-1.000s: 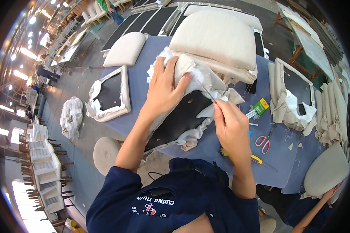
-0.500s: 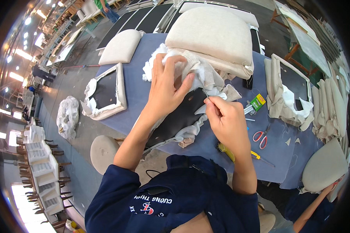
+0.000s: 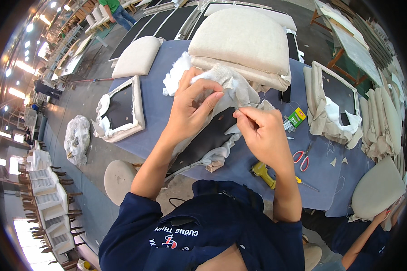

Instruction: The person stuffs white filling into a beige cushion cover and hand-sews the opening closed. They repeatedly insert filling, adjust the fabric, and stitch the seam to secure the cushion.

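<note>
A chair cushion with a black underside (image 3: 205, 137) lies in front of me, loose beige fabric (image 3: 237, 86) and white padding bunched around its edges. My left hand (image 3: 187, 106) pinches a fold of this fabric between thumb and forefinger at the far edge. Close to its right, my right hand (image 3: 264, 133) is closed, thumb and forefinger pressed together by the fabric's edge. Whatever those fingertips hold is too small to make out. Fluffy white wadding (image 3: 176, 74) spills out beyond my left hand.
Stacked beige cushions (image 3: 239, 40) stand at the far side of the blue table. To the right are a green box (image 3: 297, 116), red-handled scissors (image 3: 301, 160), a yellow glue gun (image 3: 263, 175) and a screwdriver (image 3: 308, 184). A co-worker's hand (image 3: 382, 217) holds a cushion at lower right.
My left thumb and forefinger have come together on the fabric, which now lies higher over the edge. My right fingertips have shifted slightly left and up.
</note>
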The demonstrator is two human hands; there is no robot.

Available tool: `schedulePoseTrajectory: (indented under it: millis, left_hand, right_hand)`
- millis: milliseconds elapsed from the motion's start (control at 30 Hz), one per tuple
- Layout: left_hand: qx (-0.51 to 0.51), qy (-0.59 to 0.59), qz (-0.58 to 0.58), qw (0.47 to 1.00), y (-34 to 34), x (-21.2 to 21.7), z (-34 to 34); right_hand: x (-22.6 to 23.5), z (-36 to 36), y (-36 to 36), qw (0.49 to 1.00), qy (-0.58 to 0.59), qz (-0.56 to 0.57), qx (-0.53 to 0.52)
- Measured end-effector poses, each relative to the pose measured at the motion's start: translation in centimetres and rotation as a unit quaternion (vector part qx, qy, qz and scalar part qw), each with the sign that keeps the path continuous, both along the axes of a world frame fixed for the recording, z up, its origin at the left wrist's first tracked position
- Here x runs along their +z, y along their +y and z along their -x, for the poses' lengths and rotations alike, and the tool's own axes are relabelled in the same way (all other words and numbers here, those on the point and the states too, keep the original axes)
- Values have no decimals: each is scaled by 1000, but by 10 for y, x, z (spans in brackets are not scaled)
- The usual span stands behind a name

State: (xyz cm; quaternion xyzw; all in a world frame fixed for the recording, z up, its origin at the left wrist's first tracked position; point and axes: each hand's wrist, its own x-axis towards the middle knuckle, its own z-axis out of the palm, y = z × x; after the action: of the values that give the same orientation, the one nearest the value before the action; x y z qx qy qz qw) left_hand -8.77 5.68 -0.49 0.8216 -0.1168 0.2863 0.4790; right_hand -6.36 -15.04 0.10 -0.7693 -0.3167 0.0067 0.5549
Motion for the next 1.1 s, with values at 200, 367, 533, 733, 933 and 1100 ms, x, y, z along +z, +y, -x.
schedulePoseTrajectory:
  millis: [200,367,533,733,933,1100]
  left_hand:
    - [-5,51,8,999,-1,2,4]
    - [-79,114,68,988,-4,7,11]
    - [-147,107,25,983,21,15,-4]
    - [-35,-67,-219,973,-13,19,-1]
    - [-47,-96,-302,947,-24,26,1]
    - [-42,-47,-324,944,-21,37,2]
  right_hand:
    - [1,-6,4,1000,-27,5,7]
    - [0,-6,3,999,-47,10,-1]
    - [2,7,-13,1000,-9,2,-11]
    - [3,8,-23,1000,-26,14,-8]
    - [1,8,-16,999,-31,-5,-10]
    - [5,5,-8,999,-44,22,-4]
